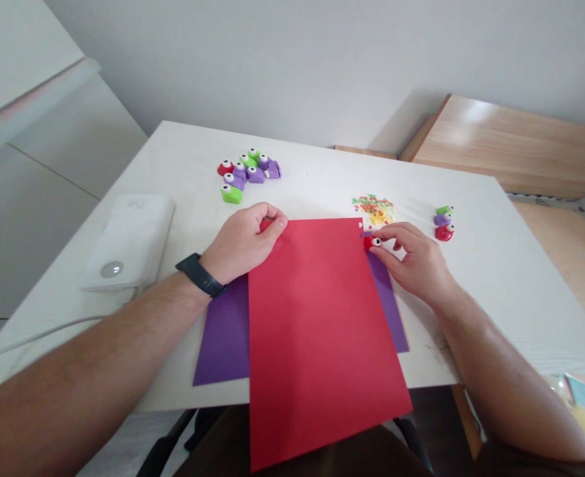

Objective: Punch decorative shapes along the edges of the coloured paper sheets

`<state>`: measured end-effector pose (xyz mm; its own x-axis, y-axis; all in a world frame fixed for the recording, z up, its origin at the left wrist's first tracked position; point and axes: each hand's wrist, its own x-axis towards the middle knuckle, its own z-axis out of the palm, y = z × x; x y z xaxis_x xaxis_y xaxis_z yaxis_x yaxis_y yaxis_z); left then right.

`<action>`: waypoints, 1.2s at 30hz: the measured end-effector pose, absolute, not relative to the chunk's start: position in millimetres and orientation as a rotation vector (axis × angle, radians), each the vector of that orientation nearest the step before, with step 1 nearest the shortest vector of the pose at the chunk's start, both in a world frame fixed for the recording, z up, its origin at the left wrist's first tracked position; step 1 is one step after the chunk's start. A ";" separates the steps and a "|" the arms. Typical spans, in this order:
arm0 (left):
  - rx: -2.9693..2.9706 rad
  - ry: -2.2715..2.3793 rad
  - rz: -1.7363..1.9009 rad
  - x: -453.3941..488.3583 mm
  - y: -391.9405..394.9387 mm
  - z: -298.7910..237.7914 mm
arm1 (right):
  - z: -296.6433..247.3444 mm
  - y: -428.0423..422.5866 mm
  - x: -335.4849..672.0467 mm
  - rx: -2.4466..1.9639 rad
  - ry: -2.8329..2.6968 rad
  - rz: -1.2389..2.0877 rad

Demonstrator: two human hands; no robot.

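Observation:
A red paper sheet (317, 331) lies over a purple sheet (225, 338) on the white table (183, 152) and hangs over the near edge. My left hand (245, 242) is curled, pinching the red sheet's far left corner. My right hand (414, 258) grips a small red paper punch (372, 243) at the sheet's far right corner, where small holes show in the edge.
Several red, green and purple punches (247, 171) cluster at the far middle. Three more punches (444, 222) sit at the right. A pile of coloured confetti (374, 209) lies beyond the sheet. A white device (130, 238) with a cable rests at left. A wooden surface (511, 142) stands behind.

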<state>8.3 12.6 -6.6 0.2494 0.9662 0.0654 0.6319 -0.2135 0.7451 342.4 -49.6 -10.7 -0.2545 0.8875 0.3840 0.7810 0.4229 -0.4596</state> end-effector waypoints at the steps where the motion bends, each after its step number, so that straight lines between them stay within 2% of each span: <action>1: 1.931 1.451 0.725 8.2 12.6 -6.6 | -10.5 -49.6 342.3 -1.404 -2.086 0.236; 36: 1.934 1.467 0.701 9.0 11.5 -5.3 | -8.0 -50.0 339.3 -1.413 -2.078 0.251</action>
